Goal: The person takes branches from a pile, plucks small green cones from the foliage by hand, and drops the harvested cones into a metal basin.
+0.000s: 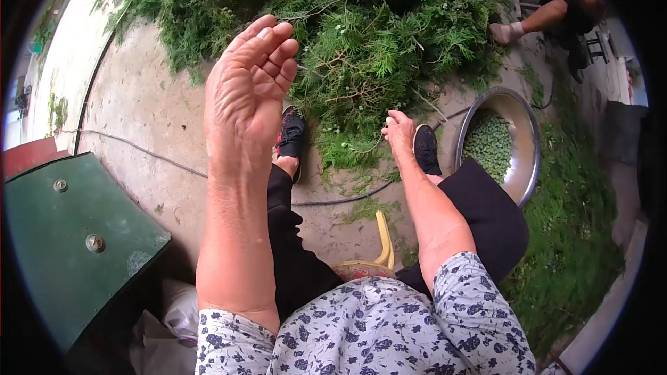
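My left hand (253, 80) is raised over the concrete, palm turned to the right and fingers loosely curved. Nothing shows in it. My right hand (399, 132) is lower, at the near edge of the pile of cut evergreen branches (382, 48). Its fingers are bent together at the end of a leafy evergreen sprig (347, 146); the exact grip is partly hidden. Small pale green cones dot the foliage. To the right of my right hand, a wide metal basin (524, 132) holds many small green cones (488, 146) and leans beside my knee.
A dark cable (347, 200) crosses the concrete floor (139, 104) by my shoes. At left stands a green panel with bolts (111, 229). Loose green clippings (566, 236) cover the ground at right. Another person's leg (542, 17) is at the upper right.
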`<state>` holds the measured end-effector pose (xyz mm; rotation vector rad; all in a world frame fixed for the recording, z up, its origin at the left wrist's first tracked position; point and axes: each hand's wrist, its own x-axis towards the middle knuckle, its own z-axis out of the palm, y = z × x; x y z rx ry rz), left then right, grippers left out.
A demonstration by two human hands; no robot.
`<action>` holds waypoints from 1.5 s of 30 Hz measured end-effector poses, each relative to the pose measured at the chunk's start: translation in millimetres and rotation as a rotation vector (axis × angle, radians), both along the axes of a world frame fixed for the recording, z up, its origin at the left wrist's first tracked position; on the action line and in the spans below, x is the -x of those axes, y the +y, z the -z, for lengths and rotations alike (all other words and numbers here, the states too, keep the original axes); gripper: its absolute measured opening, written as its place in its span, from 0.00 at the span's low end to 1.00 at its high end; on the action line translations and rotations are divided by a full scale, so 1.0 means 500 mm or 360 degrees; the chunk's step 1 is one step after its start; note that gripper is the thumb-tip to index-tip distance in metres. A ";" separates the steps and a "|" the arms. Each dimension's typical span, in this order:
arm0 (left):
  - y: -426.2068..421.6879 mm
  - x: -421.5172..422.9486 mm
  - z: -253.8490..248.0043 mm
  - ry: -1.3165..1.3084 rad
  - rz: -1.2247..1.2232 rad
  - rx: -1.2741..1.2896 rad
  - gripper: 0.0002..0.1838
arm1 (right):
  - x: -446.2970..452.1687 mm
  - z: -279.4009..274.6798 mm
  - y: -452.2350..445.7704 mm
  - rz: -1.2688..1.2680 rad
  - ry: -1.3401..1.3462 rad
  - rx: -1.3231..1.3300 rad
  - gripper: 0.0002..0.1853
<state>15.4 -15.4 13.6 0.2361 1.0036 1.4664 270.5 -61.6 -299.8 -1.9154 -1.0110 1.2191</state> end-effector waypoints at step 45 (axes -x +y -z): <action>-0.441 -0.106 0.031 0.0632 0.0349 0.0106 0.09 | -0.094 -0.495 -0.171 -0.0403 0.2035 -0.0741 0.12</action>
